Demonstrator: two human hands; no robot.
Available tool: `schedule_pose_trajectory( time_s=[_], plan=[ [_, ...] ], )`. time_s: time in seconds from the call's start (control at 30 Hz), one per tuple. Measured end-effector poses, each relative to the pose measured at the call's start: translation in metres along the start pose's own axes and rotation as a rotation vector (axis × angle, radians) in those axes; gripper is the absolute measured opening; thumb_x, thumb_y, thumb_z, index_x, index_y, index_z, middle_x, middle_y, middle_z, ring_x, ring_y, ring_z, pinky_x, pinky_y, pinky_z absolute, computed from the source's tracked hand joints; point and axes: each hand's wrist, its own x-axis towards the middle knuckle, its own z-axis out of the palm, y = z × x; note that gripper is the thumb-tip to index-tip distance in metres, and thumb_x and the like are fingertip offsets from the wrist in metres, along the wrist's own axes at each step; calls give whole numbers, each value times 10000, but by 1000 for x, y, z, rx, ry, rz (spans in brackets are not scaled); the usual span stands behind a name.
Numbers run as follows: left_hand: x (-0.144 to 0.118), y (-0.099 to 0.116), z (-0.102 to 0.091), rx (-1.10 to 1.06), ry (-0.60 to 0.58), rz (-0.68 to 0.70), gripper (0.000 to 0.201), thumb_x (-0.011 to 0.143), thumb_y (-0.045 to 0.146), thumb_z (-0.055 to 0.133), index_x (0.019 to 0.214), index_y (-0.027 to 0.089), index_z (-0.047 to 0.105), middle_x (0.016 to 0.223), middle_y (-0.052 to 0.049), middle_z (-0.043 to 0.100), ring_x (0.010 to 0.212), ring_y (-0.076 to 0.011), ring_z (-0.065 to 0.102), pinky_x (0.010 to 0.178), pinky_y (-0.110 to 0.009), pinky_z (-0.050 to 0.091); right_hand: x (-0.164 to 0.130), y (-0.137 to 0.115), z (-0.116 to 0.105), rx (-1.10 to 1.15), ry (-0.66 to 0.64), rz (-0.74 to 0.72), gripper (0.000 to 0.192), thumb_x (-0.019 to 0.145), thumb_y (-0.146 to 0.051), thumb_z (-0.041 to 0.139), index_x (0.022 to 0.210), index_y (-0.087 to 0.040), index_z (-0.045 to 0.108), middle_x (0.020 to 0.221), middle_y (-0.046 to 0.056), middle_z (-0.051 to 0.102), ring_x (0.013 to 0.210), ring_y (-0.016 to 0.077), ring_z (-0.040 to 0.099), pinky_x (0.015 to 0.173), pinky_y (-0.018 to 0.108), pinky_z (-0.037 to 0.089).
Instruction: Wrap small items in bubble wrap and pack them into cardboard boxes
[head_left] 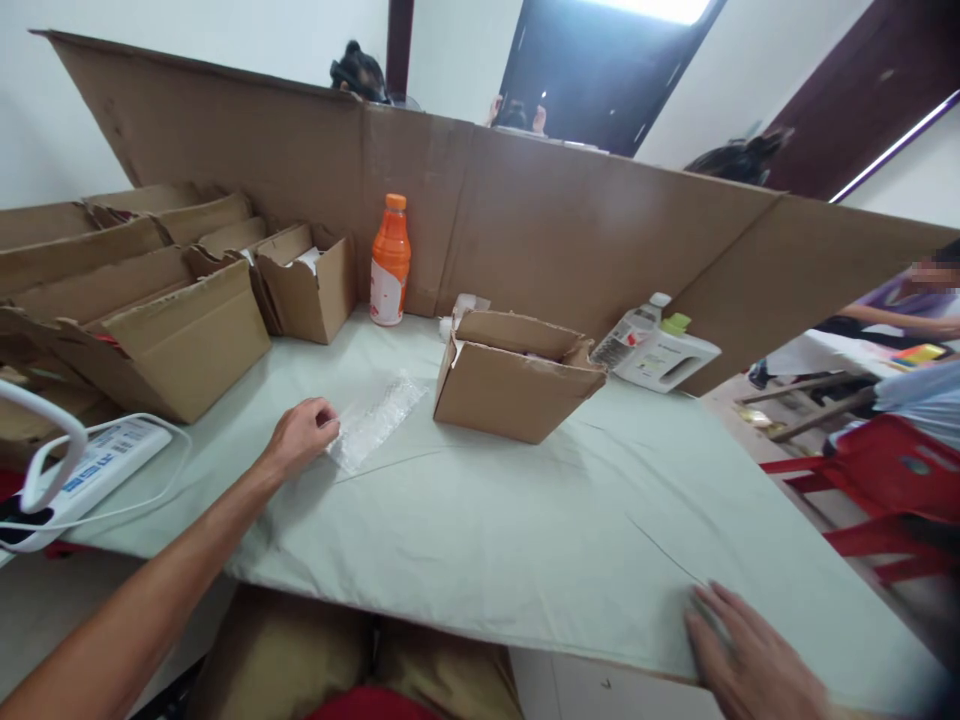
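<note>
Clear plastic, a small bubble-wrap bag [373,420], lies flat on the pale green sheet [480,520] that covers our table. Our left hand [301,437] is pinching the bag's near corner, thumb and fingers closed on its edge, with the forearm stretched out from the lower left. The bag points away from the hand toward the small open box [511,375], which sits just beyond it and slightly right, flaps up. A little white thing peeks over that box's far left corner; we cannot tell what it is.

Our right hand [750,655] rests flat on the sheet near the table's front right edge, fingers spread and loose, holding nothing, well apart from the bag.

Behind the box an orange bottle [390,260] stands upright against the cardboard wall [525,210] that runs across the back of the table. To the right of the box a white jug [664,355] with a green cap and a clear bottle [626,335] lie tilted against the wall. On the left, several open cartons [180,330] are crowded together. A white power strip [90,465] with its cord lies at the table's left edge. A red chair [892,480] stands off the right side, and other people sit beyond the wall.
</note>
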Motion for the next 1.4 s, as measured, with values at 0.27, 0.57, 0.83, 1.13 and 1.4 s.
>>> schedule_pose_trajectory(
  time_s=[0.27, 0.57, 0.83, 1.13, 1.4],
  plan=[
    [-60, 48, -36, -219, 7, 278, 196, 780, 319, 527, 861, 217, 673, 880, -22, 761, 803, -194, 699, 635, -256, 530, 121, -234, -15, 492, -168, -498, 425, 950, -224, 504, 1372, -218, 549, 1446, 143, 552, 1317, 295, 521, 1029, 488, 452],
    [-113, 58, -75, -233, 104, 391, 124, 850, 310, 587, 841, 241, 690, 847, -3, 770, 773, -174, 733, 702, -247, 565, 170, -297, 11, 898, -589, -517, 34, 884, -228, 662, 872, -206, 685, 957, 41, 744, 955, 219, 672, 901, 384, 452],
    [-73, 73, 2, -414, -170, 190, 326, 854, 397, 600, 1109, 201, 652, 971, -52, 749, 878, -210, 729, 736, -304, 581, 141, -204, -19, 1095, -861, -24, 324, 906, -466, 578, 728, -198, 619, 719, -2, 627, 674, 162, 587, 613, 263, 430],
    [-67, 74, 64, 5, 96, 587, 340, 915, 234, 524, 1248, 206, 586, 1249, -127, 632, 1163, -289, 576, 1007, -489, 465, 103, -152, 16, 351, -205, -5, 393, 921, -356, 548, 1275, -189, 583, 1306, 166, 627, 1153, 340, 605, 943, 506, 454],
    [-89, 100, 81, 55, -212, 853, 274, 906, 101, 505, 1126, 201, 635, 1132, -92, 665, 1077, -250, 581, 934, -422, 490, 103, -242, 27, 536, -526, -538, 342, 943, -220, 539, 1276, -198, 616, 1431, 132, 567, 1277, 300, 535, 1002, 484, 457]
  ],
)
